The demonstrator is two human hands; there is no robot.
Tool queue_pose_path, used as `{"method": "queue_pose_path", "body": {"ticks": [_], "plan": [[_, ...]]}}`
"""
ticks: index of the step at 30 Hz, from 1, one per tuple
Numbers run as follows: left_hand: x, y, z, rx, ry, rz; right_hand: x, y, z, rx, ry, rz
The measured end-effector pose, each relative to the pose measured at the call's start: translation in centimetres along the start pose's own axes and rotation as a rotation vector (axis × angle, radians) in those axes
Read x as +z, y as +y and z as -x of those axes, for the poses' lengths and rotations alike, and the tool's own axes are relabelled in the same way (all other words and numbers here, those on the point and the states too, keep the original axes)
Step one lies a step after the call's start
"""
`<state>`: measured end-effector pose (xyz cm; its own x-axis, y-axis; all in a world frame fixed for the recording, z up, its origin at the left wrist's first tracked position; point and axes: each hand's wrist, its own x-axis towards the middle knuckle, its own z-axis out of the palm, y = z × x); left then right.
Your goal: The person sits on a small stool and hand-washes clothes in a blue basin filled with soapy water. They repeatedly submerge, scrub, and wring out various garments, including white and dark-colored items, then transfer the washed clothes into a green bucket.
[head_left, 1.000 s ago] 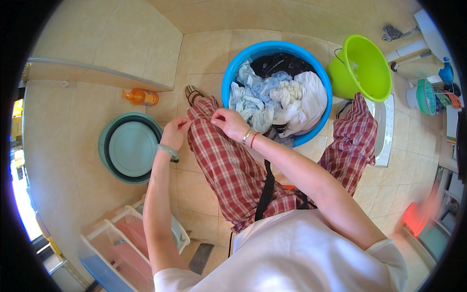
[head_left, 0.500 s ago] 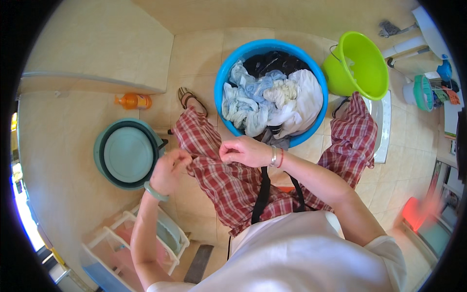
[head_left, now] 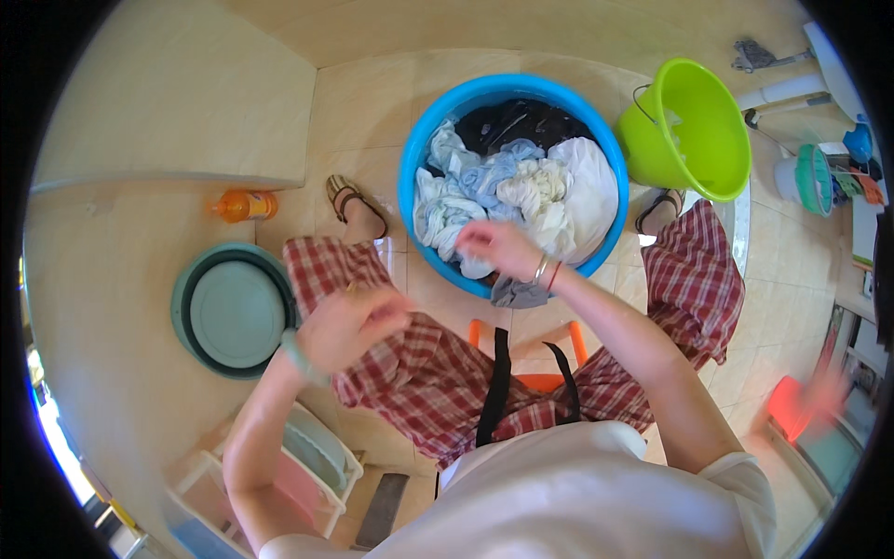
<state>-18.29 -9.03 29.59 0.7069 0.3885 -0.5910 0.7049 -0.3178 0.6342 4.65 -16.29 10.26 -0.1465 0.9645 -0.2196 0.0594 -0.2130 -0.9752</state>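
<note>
My left hand (head_left: 352, 328), with a pale green bangle, hovers over the left leg of the red plaid trousers (head_left: 410, 382). It is blurred, but its fingers look loosely apart with nothing visible in them. My right hand (head_left: 507, 250), wearing a silver bracelet and a red cord, is above the near rim of a blue tub (head_left: 407, 210). Its half-bent fingers are smeared at the tips, and I see nothing held. Wet laundry fills the tub: light blue cloth (head_left: 447, 205), white cloth (head_left: 589, 186) and black cloth (head_left: 521, 121). A grey cloth (head_left: 520, 293) hangs over the near rim.
A lime green bucket (head_left: 643, 149) leans at the tub's right. To the left are a grey-green basin (head_left: 186, 326) and an orange bottle (head_left: 247, 205) by the wall. An orange stool (head_left: 540, 382) shows between my legs. A white rack (head_left: 340, 494) stands lower left.
My right hand has moved up to the tub's near rim. The left hand has shifted slightly right and down. My knees have spread apart, showing more of the orange stool.
</note>
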Motion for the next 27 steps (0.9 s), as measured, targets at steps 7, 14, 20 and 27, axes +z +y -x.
{"method": "queue_pose_path", "body": {"ticks": [7, 14, 20, 27], "plan": [[5.8, -5.7, -23.5, 0.076, 0.121, 0.09, -10.4, 10.1, -1.1, 0.062, 0.339, 1.164], [11.1, -7.8, -34.1, -0.146, 0.104, -0.243, -7.7, 10.7, 2.7, 0.318, 0.184, 0.885], [17.4, -8.8, -30.7, -0.152, 0.088, -0.567, -5.0, 13.1, 4.1, 0.312, 0.17, 0.779], [18.2, -9.3, -30.7, -0.095, 0.167, -0.515, -6.5, 11.7, 3.6, 0.362, 0.284, 0.512]]}}
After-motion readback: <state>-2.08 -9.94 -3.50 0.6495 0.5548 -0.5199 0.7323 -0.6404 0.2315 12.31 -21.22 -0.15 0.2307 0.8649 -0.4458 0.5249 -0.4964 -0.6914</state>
